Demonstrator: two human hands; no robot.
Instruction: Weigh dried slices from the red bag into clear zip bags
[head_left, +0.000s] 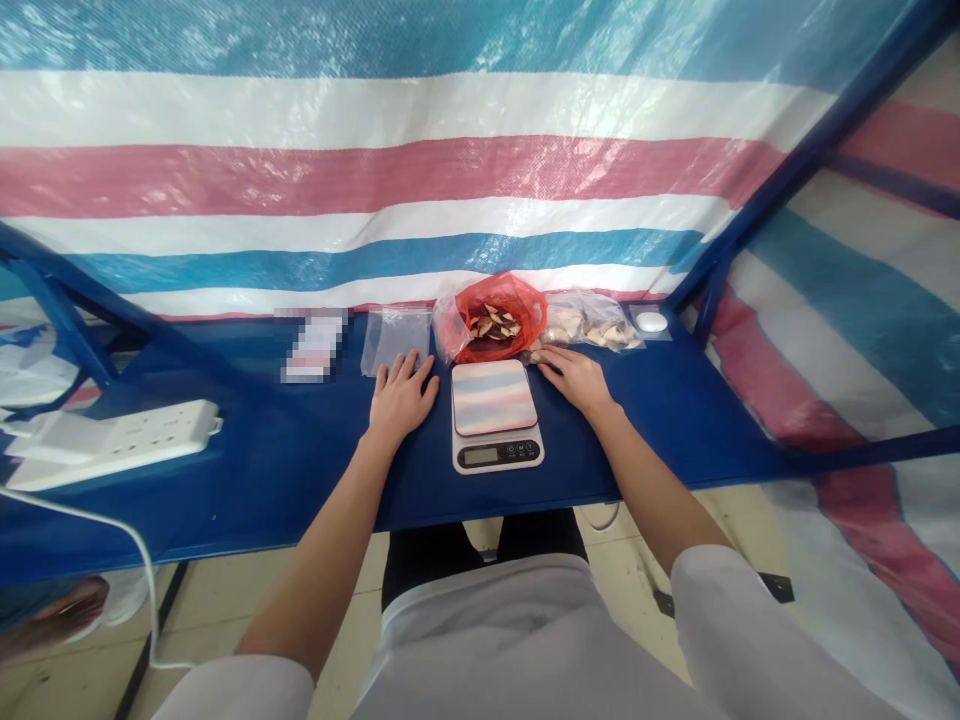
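My left hand (401,395) lies flat and open on the blue table (652,430), just left of a white digital kitchen scale (495,415) and touching nothing else. My right hand (574,378) rests palm down to the right of the scale, its fingertips close to a clear plastic bag (592,322) of pale dried slices. Behind the scale sits a red mesh-like plastic bag (491,320) holding brown-edged dried slices. An flat clear bag (395,340) lies behind my left hand.
A pixelated flat item (315,345) lies left of the flat bag, and a small white object (651,322) sits at the back right. A white power strip (112,445) with its cable lies at the left end. Striped tarpaulin (375,180) and a blue metal frame (795,190) surround the table.
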